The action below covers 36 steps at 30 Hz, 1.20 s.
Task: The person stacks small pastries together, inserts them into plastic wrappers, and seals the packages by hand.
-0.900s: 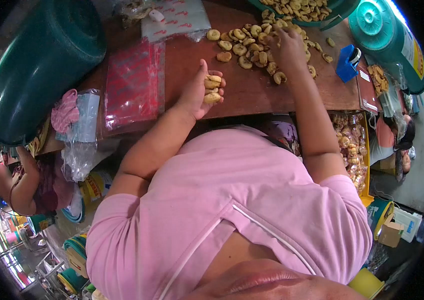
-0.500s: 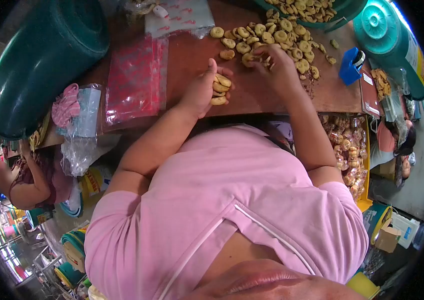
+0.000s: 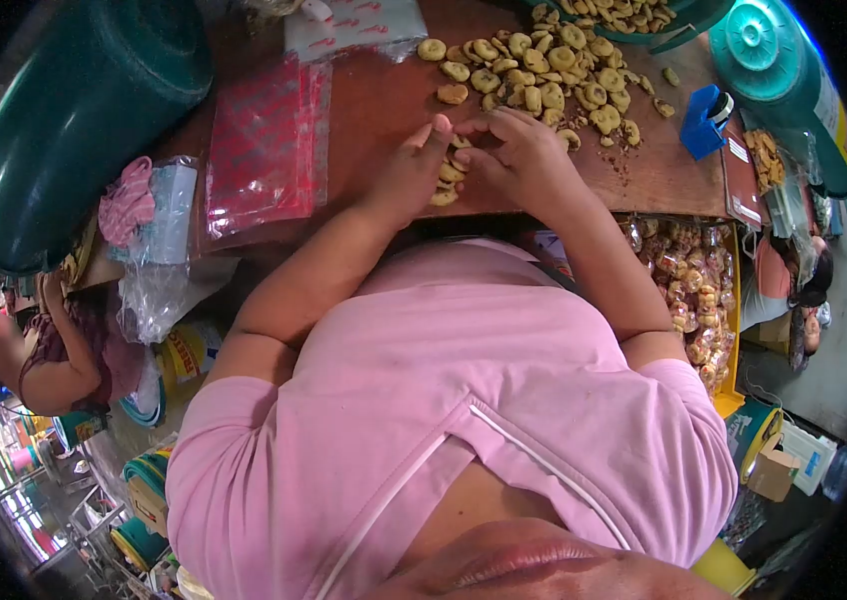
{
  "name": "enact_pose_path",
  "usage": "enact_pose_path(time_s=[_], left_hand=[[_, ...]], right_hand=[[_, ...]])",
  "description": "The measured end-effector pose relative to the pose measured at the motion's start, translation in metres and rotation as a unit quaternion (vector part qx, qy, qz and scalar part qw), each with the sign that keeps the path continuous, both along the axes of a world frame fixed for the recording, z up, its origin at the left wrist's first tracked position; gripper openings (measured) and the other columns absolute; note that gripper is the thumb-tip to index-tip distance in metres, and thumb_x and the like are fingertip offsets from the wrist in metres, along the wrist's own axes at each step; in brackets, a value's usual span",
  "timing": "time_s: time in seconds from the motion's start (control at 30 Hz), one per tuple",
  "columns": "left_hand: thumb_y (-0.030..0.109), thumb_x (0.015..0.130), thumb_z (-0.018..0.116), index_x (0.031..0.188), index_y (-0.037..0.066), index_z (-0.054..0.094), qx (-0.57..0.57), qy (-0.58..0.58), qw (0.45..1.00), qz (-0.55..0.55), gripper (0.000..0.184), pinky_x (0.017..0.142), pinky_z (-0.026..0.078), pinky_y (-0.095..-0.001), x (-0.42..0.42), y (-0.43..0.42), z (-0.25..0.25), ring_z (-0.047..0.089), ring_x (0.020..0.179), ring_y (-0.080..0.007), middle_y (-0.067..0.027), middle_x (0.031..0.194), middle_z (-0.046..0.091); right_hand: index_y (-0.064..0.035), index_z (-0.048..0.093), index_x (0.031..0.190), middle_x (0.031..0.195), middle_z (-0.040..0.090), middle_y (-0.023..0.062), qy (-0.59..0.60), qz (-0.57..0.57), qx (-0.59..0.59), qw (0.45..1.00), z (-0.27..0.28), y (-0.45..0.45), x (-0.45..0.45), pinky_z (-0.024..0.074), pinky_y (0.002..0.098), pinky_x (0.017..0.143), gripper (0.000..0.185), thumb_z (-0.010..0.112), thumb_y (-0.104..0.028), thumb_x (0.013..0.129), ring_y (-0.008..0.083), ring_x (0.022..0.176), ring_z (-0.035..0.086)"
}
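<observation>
My left hand is closed around several ring-shaped cookies, stacked against its fingers. Close beside it, my right hand has its fingertips at the top of that stack, thumb and forefinger curved round something I cannot make out. Both hands are over the front part of the brown table. Just beyond them lies a loose pile of cookies, with crumbs at its right side. Red plastic bags lie flat to the left of my left hand.
A large green container stands at the left, a lidded one at the right. A green basin holds more cookies. A blue tape dispenser stands at the right. Below the table is a yellow crate of packed cookies. Another person is at the left.
My right hand has come from the cookie pile down and left to my left hand. My left hand still holds its cookies, and its fingers are now partly hidden.
</observation>
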<state>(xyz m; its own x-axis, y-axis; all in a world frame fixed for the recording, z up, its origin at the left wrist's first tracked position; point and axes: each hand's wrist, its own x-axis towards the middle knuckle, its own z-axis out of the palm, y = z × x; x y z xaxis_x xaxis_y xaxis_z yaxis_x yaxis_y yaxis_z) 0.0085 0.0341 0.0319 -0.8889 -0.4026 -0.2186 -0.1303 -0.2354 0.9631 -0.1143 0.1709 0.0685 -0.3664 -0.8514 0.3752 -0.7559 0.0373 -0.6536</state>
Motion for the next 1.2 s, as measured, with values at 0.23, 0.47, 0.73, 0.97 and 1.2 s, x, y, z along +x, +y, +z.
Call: enact_pose_path(time_s=[0.23,0.47,0.73,0.97,1.2], left_hand=[[0.07,0.101,0.034,0.119,0.004,0.06,0.08,0.021,0.996,-0.017,0.074,0.063,0.052,-0.0257,-0.003,-0.007,-0.012,0.061,0.071,-0.0124,-0.0044,0.09,0.064],[0.069,0.102,0.033,0.122,0.004,0.06,0.127,0.034,0.991,-0.021,0.074,0.067,0.055,-0.0285,-0.009,-0.016,-0.035,0.064,0.078,-0.0141,-0.0065,0.098,0.066],[0.071,0.1,0.037,0.124,0.01,0.059,0.345,0.063,0.936,-0.032,0.07,0.07,0.058,-0.0328,-0.011,-0.012,-0.012,0.069,0.087,-0.0192,-0.0073,0.104,0.068],[0.074,0.097,0.041,0.114,0.013,0.064,0.285,-0.006,0.958,0.046,0.067,0.068,0.058,-0.0326,-0.014,-0.006,-0.016,0.07,0.089,-0.0193,-0.0059,0.102,0.069],[0.07,0.099,0.042,0.118,0.012,0.062,0.304,0.002,0.952,0.043,0.065,0.069,0.058,-0.0316,-0.012,-0.009,-0.012,0.069,0.093,-0.0198,-0.0079,0.108,0.069]], right_hand=[[-0.0037,0.07,0.116,0.101,0.066,0.0138,0.004,0.05,-0.029,0.998,-0.019,0.006,-0.01,0.054,0.0374,0.086,0.03,0.074,-0.007,0.087,0.0301,0.095,0.065],[-0.0092,0.057,0.141,0.13,0.059,0.0163,0.06,0.086,-0.019,0.994,-0.019,0.008,0.0,0.0467,0.0428,0.102,0.066,0.082,-0.019,0.08,0.0349,0.119,0.056],[-0.0095,0.041,0.152,0.133,0.056,0.0187,0.115,0.034,-0.04,0.992,-0.034,-0.001,0.01,0.0405,0.0507,0.107,0.094,0.084,-0.03,0.072,0.0396,0.125,0.051],[-0.0067,0.039,0.153,0.135,0.054,0.0198,0.183,0.016,0.0,0.983,-0.044,-0.007,0.018,0.0385,0.0548,0.107,0.092,0.078,-0.041,0.078,0.042,0.126,0.049],[-0.0061,0.034,0.156,0.137,0.051,0.0227,0.197,0.008,0.039,0.98,-0.053,-0.011,0.019,0.0379,0.0558,0.108,0.094,0.076,-0.044,0.081,0.0431,0.128,0.048]])
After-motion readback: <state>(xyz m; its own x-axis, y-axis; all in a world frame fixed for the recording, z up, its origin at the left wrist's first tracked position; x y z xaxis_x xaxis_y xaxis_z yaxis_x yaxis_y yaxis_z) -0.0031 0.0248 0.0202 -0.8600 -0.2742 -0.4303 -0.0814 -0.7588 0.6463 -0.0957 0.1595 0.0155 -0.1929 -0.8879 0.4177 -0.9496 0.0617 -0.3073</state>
